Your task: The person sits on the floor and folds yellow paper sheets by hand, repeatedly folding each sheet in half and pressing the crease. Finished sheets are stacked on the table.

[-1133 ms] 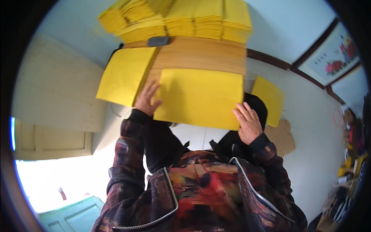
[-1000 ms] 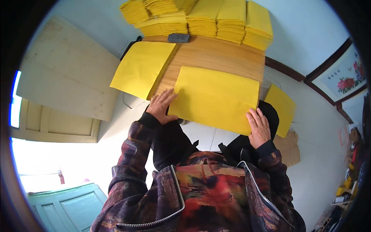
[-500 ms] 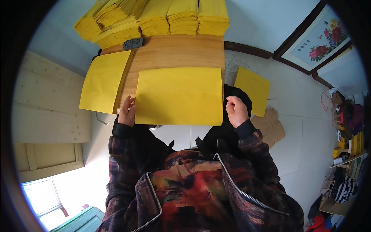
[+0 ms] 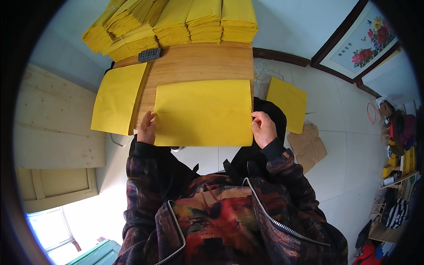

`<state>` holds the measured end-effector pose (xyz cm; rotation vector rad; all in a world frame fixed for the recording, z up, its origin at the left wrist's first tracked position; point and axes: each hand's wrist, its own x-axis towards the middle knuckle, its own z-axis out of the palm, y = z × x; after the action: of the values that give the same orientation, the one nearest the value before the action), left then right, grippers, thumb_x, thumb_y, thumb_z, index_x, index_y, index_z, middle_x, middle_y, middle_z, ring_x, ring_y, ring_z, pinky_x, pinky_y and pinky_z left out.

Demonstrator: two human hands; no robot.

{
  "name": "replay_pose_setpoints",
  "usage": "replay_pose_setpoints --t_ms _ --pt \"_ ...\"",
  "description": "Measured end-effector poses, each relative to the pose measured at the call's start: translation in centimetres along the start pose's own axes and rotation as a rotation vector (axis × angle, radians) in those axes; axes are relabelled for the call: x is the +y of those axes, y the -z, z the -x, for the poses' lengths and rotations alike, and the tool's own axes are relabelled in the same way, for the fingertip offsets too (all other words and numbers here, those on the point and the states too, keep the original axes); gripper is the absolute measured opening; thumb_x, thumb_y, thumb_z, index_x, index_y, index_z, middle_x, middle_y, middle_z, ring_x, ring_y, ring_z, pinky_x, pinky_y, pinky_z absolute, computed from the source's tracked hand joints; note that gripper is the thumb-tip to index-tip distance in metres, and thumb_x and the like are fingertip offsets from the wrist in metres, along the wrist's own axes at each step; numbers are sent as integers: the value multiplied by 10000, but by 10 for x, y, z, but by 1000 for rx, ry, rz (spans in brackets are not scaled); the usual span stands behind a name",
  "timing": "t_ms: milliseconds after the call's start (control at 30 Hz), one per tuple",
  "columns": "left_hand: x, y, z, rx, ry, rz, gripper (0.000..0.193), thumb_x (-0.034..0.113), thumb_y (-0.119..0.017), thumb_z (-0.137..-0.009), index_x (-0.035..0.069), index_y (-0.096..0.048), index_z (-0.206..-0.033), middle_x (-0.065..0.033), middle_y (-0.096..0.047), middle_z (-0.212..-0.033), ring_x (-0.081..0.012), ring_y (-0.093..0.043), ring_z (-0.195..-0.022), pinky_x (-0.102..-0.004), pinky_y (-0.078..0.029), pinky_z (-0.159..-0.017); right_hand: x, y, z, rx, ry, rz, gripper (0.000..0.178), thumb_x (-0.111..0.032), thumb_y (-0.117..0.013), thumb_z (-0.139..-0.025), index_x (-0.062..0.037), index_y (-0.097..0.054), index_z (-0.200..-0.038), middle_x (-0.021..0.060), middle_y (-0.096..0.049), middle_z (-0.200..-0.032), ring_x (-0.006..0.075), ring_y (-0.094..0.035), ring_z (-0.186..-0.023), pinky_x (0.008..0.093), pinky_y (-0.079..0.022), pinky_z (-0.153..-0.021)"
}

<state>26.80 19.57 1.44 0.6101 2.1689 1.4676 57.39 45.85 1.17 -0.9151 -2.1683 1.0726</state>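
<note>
A wide piece of yellow paper (image 4: pixel 203 119) lies in front of me at the near side of the wooden table, its near edge reaching past the table over my lap. A faint crease runs across it. My left hand (image 4: pixel 146 129) is at its left edge, fingers bent and close together against the paper. At the right edge, my right hand (image 4: pixel 264 129) pinches the side with thumb and forefinger. Whether one sheet or several are there I cannot tell. To the left lies a yellow paper stack (image 4: pixel 118 98), slanted along the table's side.
Tall bundles of yellow paper (image 4: pixel 203 22) line the far end of the wooden table (image 4: pixel 203 62). A dark grey textured block (image 4: pixel 149 54) sits before them. On the floor at right are another yellow sheet (image 4: pixel 287 105) and brown paper (image 4: pixel 308 148).
My right hand has moved left from beside the paper onto its right edge. The left hand stays at the left edge. The view has shifted slightly.
</note>
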Motion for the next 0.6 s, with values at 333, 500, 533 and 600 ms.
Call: replay_pose_setpoints --t_ms 333,500,533,600 --pt "-14 -3 -6 -1 -82 -33 508 98 -522 -889 -22 -396 -1367 -136 -539 -1270 -182 -560 -988 -298 -461 -871 7 -1 2 -22 -80 -90 239 20 -569 -795 -33 -566 -1028 91 -577 -755 215 -575 -657 317 -478 -623" --pt "-18 -11 -7 74 -104 -113 474 111 -557 -880 2 -452 -1329 -122 -579 -1196 -202 -584 -962 -314 -492 -824 12 -1 1 9 -17 -97 233 21 -578 -792 -44 -581 -1016 110 -583 -753 222 -589 -661 318 -479 -616" --pt "-17 -12 -6 80 -143 -171 466 111 -564 -879 5 -460 -1321 -121 -582 -1188 -203 -585 -963 -311 -492 -820 11 -1 0 3 -28 -80 228 17 -577 -798 -39 -583 -1019 109 -589 -761 214 -593 -663 313 -480 -616" --pt "-12 -14 -3 104 -110 -143 461 104 -572 -872 2 -468 -1309 -116 -585 -1183 -212 -590 -961 -316 -491 -823 8 1 -1 -58 -73 -110 232 26 -553 -829 -9 -569 -1058 57 -581 -770 128 -543 -678 264 -458 -638"
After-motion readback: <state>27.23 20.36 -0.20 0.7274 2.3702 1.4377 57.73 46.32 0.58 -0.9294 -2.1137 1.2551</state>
